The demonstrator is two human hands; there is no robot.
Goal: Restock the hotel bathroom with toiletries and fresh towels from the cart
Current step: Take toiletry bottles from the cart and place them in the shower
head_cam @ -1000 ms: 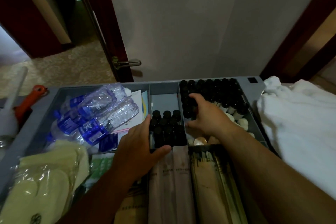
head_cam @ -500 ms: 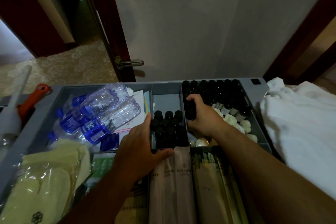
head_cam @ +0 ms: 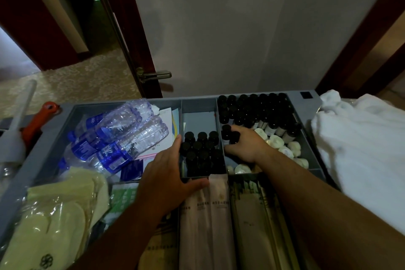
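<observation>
The grey cart tray (head_cam: 305, 103) holds compartments of small dark toiletry bottles. My right hand (head_cam: 247, 149) grips two dark-capped bottles (head_cam: 230, 135) in the right compartment, above several round white soaps (head_cam: 276, 141). My left hand (head_cam: 168, 173) rests with relaxed fingers against the left wall and front edge of the middle compartment, which holds several more dark bottles (head_cam: 201, 149). White towels (head_cam: 363, 149) lie piled on the right of the cart.
Water bottles (head_cam: 118, 136) lie in the left compartment over papers. Wrapped slippers (head_cam: 50, 219) sit at front left, long wrapped packets (head_cam: 210, 215) at front centre. An orange-handled tool (head_cam: 37, 125) lies at far left. A door with a metal handle (head_cam: 153, 75) stands ahead.
My right hand has drawn back toward me from the rows of bottles, now holding two bottles. My left hand has stayed at the middle compartment.
</observation>
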